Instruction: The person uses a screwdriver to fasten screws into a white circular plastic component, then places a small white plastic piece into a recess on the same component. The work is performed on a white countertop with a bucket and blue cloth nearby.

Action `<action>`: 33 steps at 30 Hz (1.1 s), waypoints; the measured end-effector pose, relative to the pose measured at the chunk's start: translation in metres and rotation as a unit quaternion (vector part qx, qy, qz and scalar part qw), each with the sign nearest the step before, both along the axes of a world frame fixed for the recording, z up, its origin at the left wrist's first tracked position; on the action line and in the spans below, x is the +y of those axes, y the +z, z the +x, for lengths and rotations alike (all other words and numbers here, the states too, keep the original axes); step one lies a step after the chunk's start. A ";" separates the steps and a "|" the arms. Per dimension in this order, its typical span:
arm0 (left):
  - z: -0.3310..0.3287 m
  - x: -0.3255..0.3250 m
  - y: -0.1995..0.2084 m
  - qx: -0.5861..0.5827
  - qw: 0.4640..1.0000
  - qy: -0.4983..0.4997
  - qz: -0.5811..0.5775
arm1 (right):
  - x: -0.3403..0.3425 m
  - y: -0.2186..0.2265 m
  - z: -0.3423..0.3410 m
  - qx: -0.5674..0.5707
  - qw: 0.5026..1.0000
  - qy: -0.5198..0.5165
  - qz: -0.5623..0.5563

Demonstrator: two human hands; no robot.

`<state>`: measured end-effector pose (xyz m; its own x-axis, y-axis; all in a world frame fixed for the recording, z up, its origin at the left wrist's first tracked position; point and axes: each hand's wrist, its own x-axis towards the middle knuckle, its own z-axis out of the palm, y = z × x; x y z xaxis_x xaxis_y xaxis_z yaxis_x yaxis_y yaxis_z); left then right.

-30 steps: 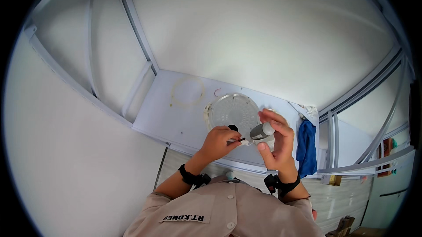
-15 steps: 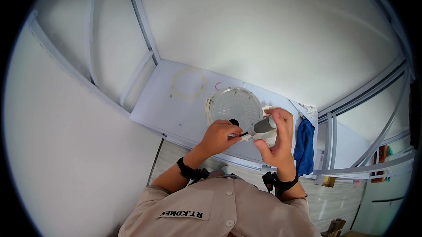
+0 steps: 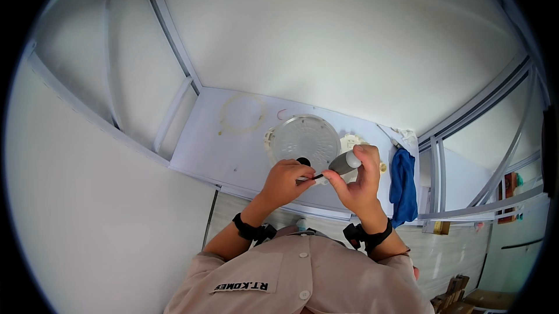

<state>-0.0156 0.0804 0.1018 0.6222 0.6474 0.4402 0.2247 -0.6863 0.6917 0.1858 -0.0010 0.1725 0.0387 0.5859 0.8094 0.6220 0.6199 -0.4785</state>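
Observation:
My right hand (image 3: 360, 189) has its thumb and fingers around the thick grey handle of a screwdriver (image 3: 342, 164), whose pale end points up and right. Its thin dark shaft slants down to my left hand (image 3: 286, 182). The left thumb and fingers are pinched together at the shaft's tip; any small part between them is too small to make out. Just beyond both hands lies a round, flat metal disc (image 3: 308, 136) with a patterned face. A black round piece (image 3: 303, 161) shows at its near edge, beside the left fingers.
Cream-coloured parts (image 3: 351, 141) stick out from under the disc. A pale yellow ring (image 3: 243, 112) and a short red wire (image 3: 281, 114) lie on the white table (image 3: 204, 145). On the right, a blue cloth (image 3: 403, 183) hangs over the edge beside a brush-like tool (image 3: 397, 144).
My right thumb has closed in on the front of the screwdriver handle, and that hand has turned and shifted left. The left hand keeps its pinch. The whole view has moved slightly.

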 end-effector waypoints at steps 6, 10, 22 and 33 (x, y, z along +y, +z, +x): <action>0.000 -0.001 0.008 -0.008 1.000 0.003 0.018 | -0.005 0.012 0.005 0.052 0.986 0.125 -0.098; 0.001 0.000 0.006 -0.011 1.000 0.002 0.019 | 0.000 0.006 0.009 0.025 0.988 0.136 -0.065; 0.000 0.000 0.007 0.008 1.000 0.002 0.000 | 0.001 0.038 0.001 0.009 0.995 0.092 -0.024; 0.001 0.001 0.001 0.007 1.000 -0.003 0.006 | 0.004 0.013 0.003 -0.019 0.999 0.035 0.032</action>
